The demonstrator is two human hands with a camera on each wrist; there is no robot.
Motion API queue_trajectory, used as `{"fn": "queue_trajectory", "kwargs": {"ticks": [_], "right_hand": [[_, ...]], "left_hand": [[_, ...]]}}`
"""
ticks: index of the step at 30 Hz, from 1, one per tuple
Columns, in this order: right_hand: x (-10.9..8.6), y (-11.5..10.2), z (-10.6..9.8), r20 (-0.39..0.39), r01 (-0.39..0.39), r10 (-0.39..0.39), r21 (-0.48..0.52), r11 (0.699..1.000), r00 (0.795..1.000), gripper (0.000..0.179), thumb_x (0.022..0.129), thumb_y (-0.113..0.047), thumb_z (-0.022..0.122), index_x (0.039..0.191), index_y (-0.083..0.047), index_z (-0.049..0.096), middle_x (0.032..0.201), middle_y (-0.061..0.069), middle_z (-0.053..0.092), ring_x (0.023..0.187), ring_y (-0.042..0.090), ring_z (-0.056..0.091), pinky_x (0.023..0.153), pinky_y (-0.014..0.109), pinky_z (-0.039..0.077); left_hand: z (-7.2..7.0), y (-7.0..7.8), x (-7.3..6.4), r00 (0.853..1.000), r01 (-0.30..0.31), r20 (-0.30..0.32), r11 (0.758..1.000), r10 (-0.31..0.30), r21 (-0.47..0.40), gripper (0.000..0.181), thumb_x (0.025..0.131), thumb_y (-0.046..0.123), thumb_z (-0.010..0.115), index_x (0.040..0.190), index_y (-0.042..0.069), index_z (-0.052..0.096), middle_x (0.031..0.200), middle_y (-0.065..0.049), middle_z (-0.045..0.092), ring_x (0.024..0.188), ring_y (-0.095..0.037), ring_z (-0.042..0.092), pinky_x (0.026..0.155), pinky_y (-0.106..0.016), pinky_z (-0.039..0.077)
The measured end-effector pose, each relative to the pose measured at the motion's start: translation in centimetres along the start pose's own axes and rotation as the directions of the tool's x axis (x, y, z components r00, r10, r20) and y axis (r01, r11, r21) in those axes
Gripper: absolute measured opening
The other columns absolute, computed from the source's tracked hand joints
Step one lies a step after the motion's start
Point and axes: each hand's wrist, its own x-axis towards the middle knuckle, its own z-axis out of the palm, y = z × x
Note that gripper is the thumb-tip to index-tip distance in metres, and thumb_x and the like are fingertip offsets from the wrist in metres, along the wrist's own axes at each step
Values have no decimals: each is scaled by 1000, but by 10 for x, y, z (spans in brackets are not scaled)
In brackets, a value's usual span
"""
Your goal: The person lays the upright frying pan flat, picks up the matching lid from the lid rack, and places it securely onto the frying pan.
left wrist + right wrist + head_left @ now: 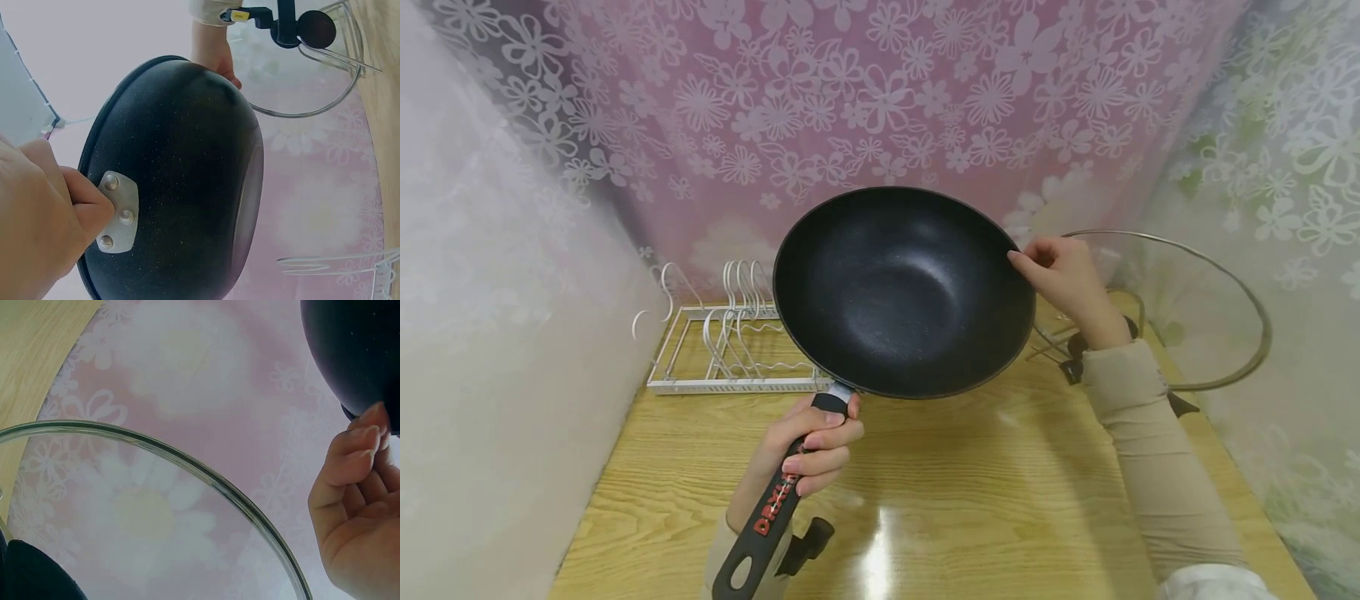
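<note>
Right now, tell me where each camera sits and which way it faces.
Head: on the head, looking forward and down into the black pan; left hand and right hand show.
Left wrist: on that wrist, facing the pan's outer side; the left hand and part of the right show.
Right wrist: on that wrist, facing the lid rim and pink backdrop; only the right hand shows.
Shared: both wrist views show the pan's outside, the right hand and the lid rim.

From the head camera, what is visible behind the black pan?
Behind the pan are a pink curtain and, on the table, part of a white rack. The pan covers the rack's right end and some of the curtain in this view.
</note>
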Motion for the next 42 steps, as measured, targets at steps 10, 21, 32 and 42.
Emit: {"fn": "queue_trajectory", "kwargs": {"ticks": [10,21,32,42], "right_hand": [[-12,-5,-11,75,-11,12,-11,1000,997,29,94,-16,64,68,-5,58,56,2,48,48,11,38,46,24,31],[-33,-13,-20,36,-51,50,29,998,998,30,92,-13,64,66,-6,53,54,-3,41,50,8,35,47,23,29],[-59,-30,-38,156,-255,226,206,945,962,31,97,-13,59,71,1,49,55,-2,44,49,12,42,45,26,37],[-85,-32,-45,189,-302,264,216,928,946,34,98,-13,58,70,-1,44,52,-3,39,44,12,38,40,31,33]], "left_hand": [[-3,8,-3,998,65,21,998,-65,0,24,104,6,31,120,6,49,67,4,25,42,-2,29,37,-15,33],[1,20,-8,991,136,-12,991,-136,-16,26,102,5,28,119,4,48,66,3,24,39,-3,27,41,-13,43],[2,33,-13,973,229,12,973,-229,-42,25,104,7,28,121,3,46,66,3,23,37,-2,28,34,-14,34],[7,38,-19,954,286,-94,958,-286,-13,27,103,5,22,117,2,46,68,4,24,40,0,27,39,-11,40]]}}
